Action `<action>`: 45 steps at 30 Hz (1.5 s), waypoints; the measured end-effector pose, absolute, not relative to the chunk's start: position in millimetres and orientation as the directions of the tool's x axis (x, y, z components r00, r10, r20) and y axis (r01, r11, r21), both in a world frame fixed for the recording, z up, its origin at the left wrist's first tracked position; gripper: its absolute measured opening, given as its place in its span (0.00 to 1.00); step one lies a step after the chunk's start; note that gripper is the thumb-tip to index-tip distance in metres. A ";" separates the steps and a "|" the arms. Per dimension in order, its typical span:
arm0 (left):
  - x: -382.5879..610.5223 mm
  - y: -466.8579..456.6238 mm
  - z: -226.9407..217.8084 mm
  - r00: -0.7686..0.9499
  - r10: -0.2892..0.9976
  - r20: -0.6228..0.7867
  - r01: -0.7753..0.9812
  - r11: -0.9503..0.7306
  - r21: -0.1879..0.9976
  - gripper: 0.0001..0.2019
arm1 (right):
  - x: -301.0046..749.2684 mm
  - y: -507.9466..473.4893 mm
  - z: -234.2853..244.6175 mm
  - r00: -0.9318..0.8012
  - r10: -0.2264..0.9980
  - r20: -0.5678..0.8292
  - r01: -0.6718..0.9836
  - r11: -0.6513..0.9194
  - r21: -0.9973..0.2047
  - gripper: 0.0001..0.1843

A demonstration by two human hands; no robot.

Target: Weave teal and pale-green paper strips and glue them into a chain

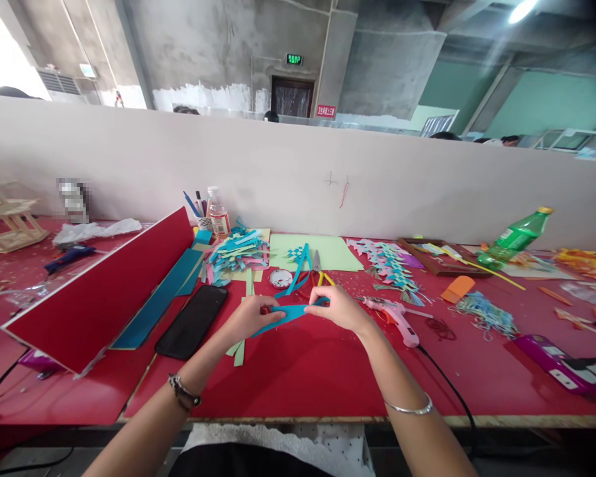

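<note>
A blue paper strip [289, 314] stretches between my two hands above the red table. My left hand [255, 317] pinches its left part between thumb and fingers. At the other end, my right hand [335, 309] grips the strip, which curls at the fingertips. Pale green strips [239, 351] lie beside and partly under my left hand. Just beyond the hands are scissors [316, 262] with yellow and red handles, a small round tin [281, 278] and a woven blue-and-green paper piece [298, 254]. A black phone [192, 322] rests left of my left hand.
A pink glue gun [396, 317] lies right of my right hand, its cord running off the front edge. A red upright board [109, 291] stands at left. Cut strips [238, 255] are heaped behind. A green bottle [517, 237] leans at right, beyond a purple power strip [561, 361].
</note>
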State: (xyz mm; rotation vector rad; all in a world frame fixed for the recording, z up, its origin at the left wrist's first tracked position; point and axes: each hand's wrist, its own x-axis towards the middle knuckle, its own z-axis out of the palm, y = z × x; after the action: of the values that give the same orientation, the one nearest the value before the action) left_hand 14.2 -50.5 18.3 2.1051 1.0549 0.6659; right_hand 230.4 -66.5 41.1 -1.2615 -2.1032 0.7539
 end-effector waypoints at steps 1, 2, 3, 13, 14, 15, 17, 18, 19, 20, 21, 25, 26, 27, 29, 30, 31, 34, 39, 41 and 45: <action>14.5 -51.1 18.3 0.540 0.831 0.138 0.478 -0.437 0.762 0.15 | 230.3 -66.7 41.2 -0.394 0.902 0.173 0.583 0.391 -0.712 0.12; 15.0 -52.0 18.4 0.538 0.831 0.138 0.468 -0.431 0.771 0.15 | 230.1 -67.0 41.3 -0.392 0.904 0.168 0.583 0.386 -0.715 0.12; 15.6 -53.1 18.3 0.540 0.832 0.132 0.452 -0.418 0.788 0.14 | 229.8 -67.4 41.2 -0.389 0.906 0.165 0.581 0.381 -0.719 0.12; 10.9 -52.0 8.6 0.635 0.766 -0.102 0.295 -0.118 0.948 0.17 | 232.7 -67.4 35.0 -0.334 0.922 0.194 0.563 0.360 -0.744 0.13; 10.1 -50.1 7.2 0.616 0.782 -0.091 0.277 -0.108 0.955 0.16 | 233.1 -66.9 34.2 -0.329 0.923 0.198 0.558 0.359 -0.748 0.13; 9.6 -48.2 5.9 0.592 0.802 -0.080 0.261 -0.096 0.961 0.16 | 233.2 -66.4 33.5 -0.329 0.924 0.196 0.550 0.356 -0.755 0.12; 9.4 -44.6 3.4 0.543 0.837 -0.066 0.239 -0.078 0.968 0.16 | 232.8 -65.4 32.5 -0.346 0.921 0.180 0.529 0.350 -0.774 0.11; 9.7 -43.0 2.2 0.518 0.853 -0.055 0.233 -0.080 0.969 0.16 | 232.3 -65.1 32.1 -0.361 0.918 0.163 0.515 0.342 -0.786 0.10; 10.3 -41.6 1.2 0.496 0.868 -0.038 0.231 -0.090 0.969 0.16 | 231.8 -64.7 31.6 -0.379 0.915 0.140 0.503 0.330 -0.799 0.10; 10.9 -40.4 0.4 0.478 0.878 -0.020 0.231 -0.104 0.967 0.16 | 231.2 -64.4 31.0 -0.395 0.912 0.114 0.495 0.316 -0.810 0.10; 11.7 -39.5 -0.3 0.465 0.886 -0.004 0.231 -0.117 0.966 0.15 | 230.6 -64.0 30.3 -0.407 0.909 0.092 0.490 0.302 -0.818 0.11; 14.3 -38.2 -1.0 0.460 0.888 0.011 0.195 -0.113 0.974 0.14 | 229.1 -61.3 27.0 -0.397 0.914 0.087 0.469 0.283 -0.837 0.11; 14.6 -38.0 -1.1 0.460 0.888 0.009 0.179 -0.103 0.978 0.14 | 229.0 -60.2 26.4 -0.384 0.918 0.095 0.458 0.279 -0.844 0.11; 14.8 -37.7 -1.4 0.454 0.891 0.011 0.162 -0.094 0.982 0.14 | 229.0 -58.9 26.1 -0.373 0.922 0.101 0.446 0.273 -0.852 0.12; 14.4 -36.1 -3.1 0.420 0.907 0.018 0.123 -0.076 0.989 0.14 | 229.4 -56.0 25.8 -0.360 0.926 0.110 0.413 0.264 -0.872 0.13; 13.7 -34.9 -4.5 0.395 0.919 0.019 0.101 -0.064 0.993 0.14 | 229.9 -54.4 25.6 -0.361 0.925 0.115 0.393 0.263 -0.881 0.14; 12.8 -33.4 -6.2 0.370 0.929 0.016 0.079 -0.048 0.996 0.14 | 230.5 -52.8 25.0 -0.366 0.923 0.121 0.373 0.265 -0.889 0.15; 9.1 -29.4 -12.1 0.322 0.947 -0.017 0.027 0.009 1.000 0.15 | 232.2 -48.7 20.3 -0.380 0.918 0.116 0.330 0.252 -0.910 0.14; 7.6 -30.4 -16.2 0.314 0.949 -0.038 0.032 0.029 0.999 0.16 | 230.2 -47.3 5.9 -0.395 0.918 0.026 0.336 0.171 -0.926 0.14; 9.7 -33.0 -15.1 0.313 0.949 -0.027 0.043 0.015 0.999 0.17 | 227.7 -48.3 1.5 -0.385 0.923 0.009 0.374 0.164 -0.913 0.15; 13.3 -37.7 -13.3 0.343 0.939 0.012 0.107 -0.052 0.993 0.18 | 223.5 -48.9 -4.4 -0.350 0.937 0.025 0.449 0.190 -0.873 0.17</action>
State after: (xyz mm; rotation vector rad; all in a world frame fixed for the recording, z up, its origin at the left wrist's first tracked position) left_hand 13.3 -37.7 -13.3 1.4605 1.0105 0.9132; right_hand 223.5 -48.9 -4.4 -1.2930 -1.8919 1.0896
